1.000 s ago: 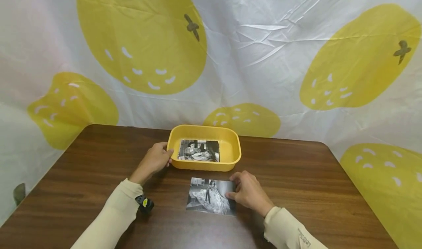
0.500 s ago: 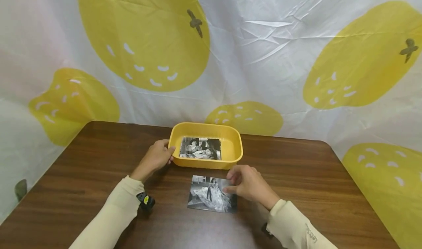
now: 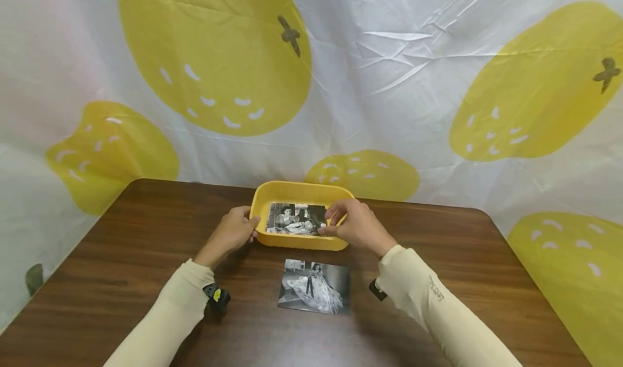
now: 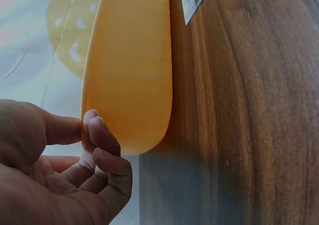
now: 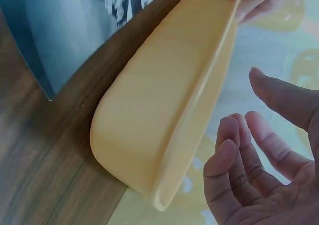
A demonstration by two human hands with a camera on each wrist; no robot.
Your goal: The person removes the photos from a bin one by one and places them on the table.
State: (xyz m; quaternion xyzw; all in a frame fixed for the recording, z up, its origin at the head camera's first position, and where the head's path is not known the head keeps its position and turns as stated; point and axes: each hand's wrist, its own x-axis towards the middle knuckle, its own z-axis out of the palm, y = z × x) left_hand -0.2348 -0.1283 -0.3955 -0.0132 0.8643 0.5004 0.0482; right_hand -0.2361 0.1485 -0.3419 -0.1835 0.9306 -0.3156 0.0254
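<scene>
A yellow plastic tray [image 3: 303, 186] stands at the table's far middle with a black-and-white photo [image 3: 295, 219] lying in it. My left hand [image 3: 234, 231] grips the tray's left end: the thumb is on the rim and the fingers curl against the outer wall [image 4: 129, 65]. My right hand [image 3: 351, 224] hovers over the tray's right end, its fingers reaching toward the photo's right edge. In the right wrist view the right hand [image 5: 249, 135] is relaxed and holds nothing above the tray's rim [image 5: 164, 95]. A second photo [image 3: 315, 287] lies flat on the table in front of the tray.
The brown wooden table [image 3: 462, 259] has rounded far corners. Behind it hangs a white cloth backdrop [image 3: 370, 86] printed with large yellow fruit. Small black devices sit under both wrists, one at the left wrist [image 3: 217, 297].
My right hand has left the photo on the table and moved forward and up, over the tray's right end. The left hand has stayed on the tray.
</scene>
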